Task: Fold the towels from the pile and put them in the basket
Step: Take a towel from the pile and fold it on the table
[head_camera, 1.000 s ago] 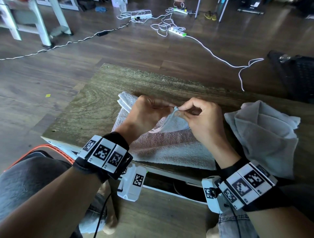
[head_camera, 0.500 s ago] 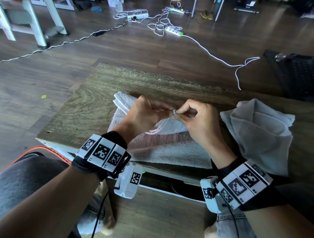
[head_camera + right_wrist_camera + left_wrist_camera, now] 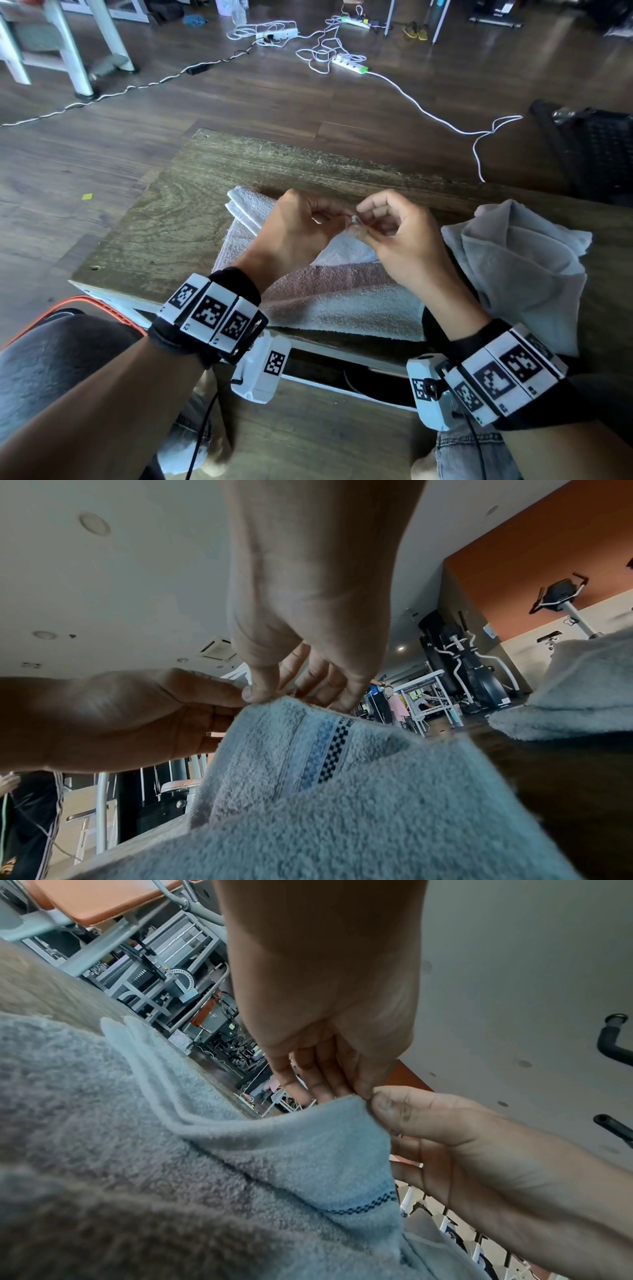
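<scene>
A pale towel with a blue checked band lies half folded on the wooden table. One corner of it is lifted above the middle of the towel. My left hand and right hand meet there, and both pinch that corner between thumb and fingers. The left wrist view shows my left fingers at the towel edge, facing the right thumb. In the right wrist view my right hand nips the same corner. A crumpled pile of grey towels lies to the right.
An orange-rimmed object sits low by my left knee, below the table's near edge. A black mesh object stands on the floor at far right. White cables and power strips trail over the floor beyond the table.
My hands have come closer together on the lifted corner, and less of the raised flap shows between them. The towel and the pile lie as before.
</scene>
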A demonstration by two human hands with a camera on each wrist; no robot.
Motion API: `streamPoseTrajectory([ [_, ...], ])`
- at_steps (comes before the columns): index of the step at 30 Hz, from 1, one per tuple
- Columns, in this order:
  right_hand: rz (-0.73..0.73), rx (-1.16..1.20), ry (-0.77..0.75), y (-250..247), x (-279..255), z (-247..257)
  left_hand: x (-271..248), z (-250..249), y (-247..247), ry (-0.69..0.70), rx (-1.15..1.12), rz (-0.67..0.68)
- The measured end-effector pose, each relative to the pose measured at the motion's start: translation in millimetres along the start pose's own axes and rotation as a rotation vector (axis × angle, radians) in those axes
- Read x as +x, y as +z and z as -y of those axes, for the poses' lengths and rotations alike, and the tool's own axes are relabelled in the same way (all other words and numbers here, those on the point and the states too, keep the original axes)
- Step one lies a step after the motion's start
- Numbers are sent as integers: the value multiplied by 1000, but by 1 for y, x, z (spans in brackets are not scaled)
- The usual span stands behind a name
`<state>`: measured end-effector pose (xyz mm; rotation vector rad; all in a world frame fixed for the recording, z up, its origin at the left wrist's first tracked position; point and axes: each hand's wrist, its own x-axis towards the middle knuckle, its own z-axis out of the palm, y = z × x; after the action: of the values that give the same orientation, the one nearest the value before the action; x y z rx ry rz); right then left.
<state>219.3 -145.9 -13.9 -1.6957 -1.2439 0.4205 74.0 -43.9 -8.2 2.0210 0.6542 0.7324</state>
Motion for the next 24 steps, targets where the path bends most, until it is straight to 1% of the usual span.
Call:
streamPoseTrajectory([
  [4,-14,-8,20,1,-3,0,0,5,3,37,11,19],
  [7,-50,-6,-16,1,-4,-2,0,7,5,13,-69,16],
  [9,-70,-9,-39,-1,-5,-1,0,7,3,31,-88,42],
  [12,-99,-23,-59,-3,-5,-1,-4,6,-1,119,42,149],
  [15,-128,-27,-79,-3,-6,-2,-7,6,-4,139,119,147],
  [18,-136,-27,-89,-5,-8,-2,-7,9,-6,119,175,128],
  [22,-169,-1,-109,-12,-12,-2,-10,17,-9,98,287,143],
  [24,-196,51,-124,-15,-13,-2,-10,20,-12,11,363,154],
])
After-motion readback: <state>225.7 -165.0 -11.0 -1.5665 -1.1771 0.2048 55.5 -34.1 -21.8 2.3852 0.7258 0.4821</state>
